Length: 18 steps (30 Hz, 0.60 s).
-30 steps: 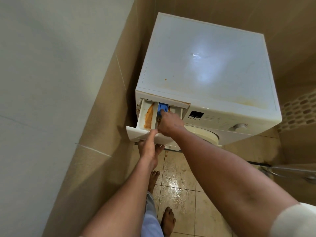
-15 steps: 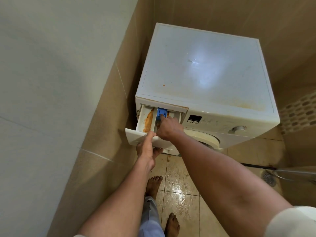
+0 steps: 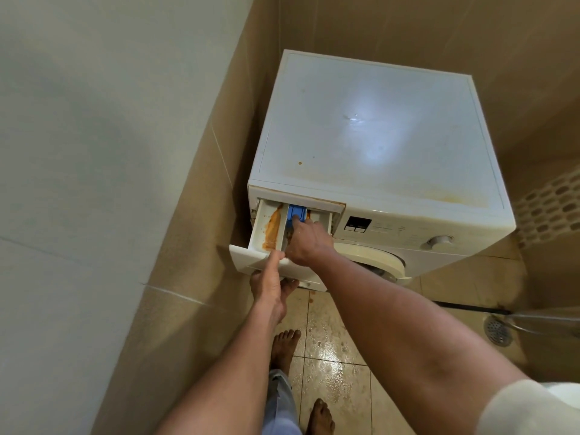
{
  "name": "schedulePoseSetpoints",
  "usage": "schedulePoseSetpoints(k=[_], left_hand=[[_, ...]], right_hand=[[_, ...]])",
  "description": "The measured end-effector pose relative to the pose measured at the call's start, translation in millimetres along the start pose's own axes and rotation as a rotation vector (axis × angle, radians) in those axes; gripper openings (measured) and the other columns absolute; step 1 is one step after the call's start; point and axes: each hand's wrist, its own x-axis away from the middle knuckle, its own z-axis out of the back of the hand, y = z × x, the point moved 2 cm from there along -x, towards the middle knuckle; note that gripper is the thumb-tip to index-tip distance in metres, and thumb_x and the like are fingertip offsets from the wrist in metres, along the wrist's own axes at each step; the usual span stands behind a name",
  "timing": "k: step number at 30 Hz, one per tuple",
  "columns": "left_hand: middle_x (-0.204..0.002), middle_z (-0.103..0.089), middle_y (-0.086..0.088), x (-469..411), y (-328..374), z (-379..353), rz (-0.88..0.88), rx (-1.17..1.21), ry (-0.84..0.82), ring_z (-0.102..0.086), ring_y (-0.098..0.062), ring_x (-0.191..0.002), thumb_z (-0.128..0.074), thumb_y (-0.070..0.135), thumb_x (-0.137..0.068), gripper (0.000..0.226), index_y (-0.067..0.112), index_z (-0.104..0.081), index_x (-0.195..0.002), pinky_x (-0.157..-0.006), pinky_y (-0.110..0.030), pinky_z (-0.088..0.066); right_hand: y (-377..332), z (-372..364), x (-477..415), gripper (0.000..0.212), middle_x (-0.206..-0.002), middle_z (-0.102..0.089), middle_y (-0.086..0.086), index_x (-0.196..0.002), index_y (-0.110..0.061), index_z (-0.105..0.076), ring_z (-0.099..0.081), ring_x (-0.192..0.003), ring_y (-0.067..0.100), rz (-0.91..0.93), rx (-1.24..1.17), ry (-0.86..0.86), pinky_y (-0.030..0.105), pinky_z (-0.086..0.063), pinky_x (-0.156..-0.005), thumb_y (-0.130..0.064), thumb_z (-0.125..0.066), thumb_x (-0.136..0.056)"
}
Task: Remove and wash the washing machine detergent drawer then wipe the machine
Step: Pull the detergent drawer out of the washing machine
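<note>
The washing machine (image 3: 376, 146) fills a tiled corner, wall tight against its left side. Its drawer (image 3: 266, 243) juts out, smeared orange inside. The left hand (image 3: 270, 287) grips the drawer's front from beneath, thumb on top; the right hand (image 3: 306, 243) reaches in, fingertips pressing the blue tab (image 3: 296, 212).

— What sort of place were you standing in?

— A home bathroom or wet laundry corner. You had a white front-loading washing machine (image 3: 376, 158) pushed into a corner of beige tiled walls (image 3: 201, 221). The glossy floor tiles (image 3: 332, 350) were wet, a round floor drain (image 3: 497, 330) sat at the right, and you stood barefoot (image 3: 284, 346).
</note>
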Motion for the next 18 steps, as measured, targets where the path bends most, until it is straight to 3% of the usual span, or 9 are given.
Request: schedulePoseSetpoints(k=[3, 7, 13, 18], left_hand=[[-0.118, -0.065, -0.020, 1, 1, 0, -0.004, 0.016, -0.028, -0.067, -0.029, -0.103, -0.074, 0.021, -0.085, 0.049, 0.012, -0.055, -0.129, -0.093, -0.052, -0.059], [-0.118, -0.065, -0.020, 7, -3, 2, 0.006, 0.009, -0.031, -0.067, -0.029, -0.101, -0.073, 0.020, -0.085, 0.045, 0.012, -0.057, -0.126, -0.092, -0.051, -0.059], [-0.119, -0.066, -0.022, 12, -13, 25, 0.019, 0.018, -0.032, -0.067, -0.031, -0.102, -0.070, 0.015, -0.084, 0.028, 0.015, -0.063, -0.112, -0.092, -0.053, -0.058], [-0.113, -0.064, -0.021, 26, -25, 42, 0.028, 0.020, -0.072, -0.063, -0.031, -0.101, -0.062, 0.007, -0.086, 0.033, 0.009, -0.062, -0.120, -0.087, -0.048, -0.058]], right_hand=[[0, 3, -3, 0.062, -0.119, -0.056, 0.008, -0.136, -0.018, -0.043, -0.050, -0.110, 0.026, 0.013, -0.004, -0.003, 0.039, -0.050, -0.089, -0.040, -0.067, -0.083], [0, 2, 4, 0.062, -0.114, -0.056, 0.008, -0.138, -0.017, -0.041, -0.050, -0.106, 0.024, 0.021, 0.017, -0.006, 0.037, -0.050, -0.088, -0.038, -0.066, -0.084], [0, -25, 25, 0.088, -0.132, -0.050, 0.009, -0.152, -0.022, -0.018, -0.045, -0.120, 0.027, -0.006, -0.007, -0.018, 0.040, -0.051, -0.090, -0.045, -0.068, -0.083], [-2, -33, 62, 0.083, -0.139, -0.045, 0.010, -0.155, -0.021, -0.007, -0.045, -0.121, 0.026, -0.016, -0.019, 0.006, 0.040, -0.051, -0.091, -0.026, -0.059, -0.091]])
